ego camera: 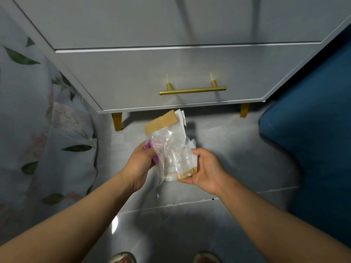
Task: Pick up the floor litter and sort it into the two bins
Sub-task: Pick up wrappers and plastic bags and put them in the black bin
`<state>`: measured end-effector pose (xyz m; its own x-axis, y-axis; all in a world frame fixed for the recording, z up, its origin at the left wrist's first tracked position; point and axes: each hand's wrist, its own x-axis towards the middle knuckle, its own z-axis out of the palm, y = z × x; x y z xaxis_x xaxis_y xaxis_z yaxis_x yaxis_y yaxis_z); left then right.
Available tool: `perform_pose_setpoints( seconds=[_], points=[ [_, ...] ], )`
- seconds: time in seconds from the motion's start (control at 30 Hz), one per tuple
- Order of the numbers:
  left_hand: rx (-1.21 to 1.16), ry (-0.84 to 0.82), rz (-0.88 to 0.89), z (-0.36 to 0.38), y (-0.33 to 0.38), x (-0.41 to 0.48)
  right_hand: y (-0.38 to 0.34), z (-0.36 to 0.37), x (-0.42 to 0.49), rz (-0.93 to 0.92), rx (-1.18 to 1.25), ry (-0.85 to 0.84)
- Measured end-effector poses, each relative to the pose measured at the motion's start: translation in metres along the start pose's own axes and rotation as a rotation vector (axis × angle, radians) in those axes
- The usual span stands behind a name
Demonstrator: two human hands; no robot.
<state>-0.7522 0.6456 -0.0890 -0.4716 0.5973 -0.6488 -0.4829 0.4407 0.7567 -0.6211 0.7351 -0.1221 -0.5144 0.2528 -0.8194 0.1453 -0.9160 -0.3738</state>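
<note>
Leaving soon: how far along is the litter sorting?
Done: a bundle of clear plastic, paper and cardboard is off the floor. In hand: left grip and right grip both hold it, left also a purple piece. Left: sorting; neither bin is in view.

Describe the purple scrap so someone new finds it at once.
Find the grey cabinet with the gold handle; below it a bundle of litter is held over the floor. The purple scrap sits at the bundle's left edge, in the left hand's grip. It is the only purple piece; beside it are clear plastic, white paper and brown cardboard.
</note>
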Motion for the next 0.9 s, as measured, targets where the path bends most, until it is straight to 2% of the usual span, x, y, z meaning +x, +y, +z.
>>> perform_pose_setpoints(
  seconds=[0.1, 0.3, 0.57, 0.7, 0.9],
  points=[
    [0.111, 0.015, 0.009, 0.001, -0.002, 0.002, 0.001, -0.004, -0.001, 0.033, 0.043, -0.005],
    [0.109, -0.025, -0.069, 0.001, -0.006, 0.003, 0.002, -0.007, 0.001, 0.012, 0.063, 0.032],
    [0.200, 0.111, -0.086, 0.000, -0.019, 0.017, 0.009, -0.004, 0.010, -0.267, -0.300, 0.233],
    [0.299, 0.140, -0.070, 0.002, -0.020, 0.020, 0.010, 0.003, 0.002, -0.258, -0.428, 0.185],
    [0.413, 0.138, -0.081, 0.012, 0.011, -0.026, 0.019, 0.023, -0.053, -0.250, -0.437, 0.319]
  ],
)
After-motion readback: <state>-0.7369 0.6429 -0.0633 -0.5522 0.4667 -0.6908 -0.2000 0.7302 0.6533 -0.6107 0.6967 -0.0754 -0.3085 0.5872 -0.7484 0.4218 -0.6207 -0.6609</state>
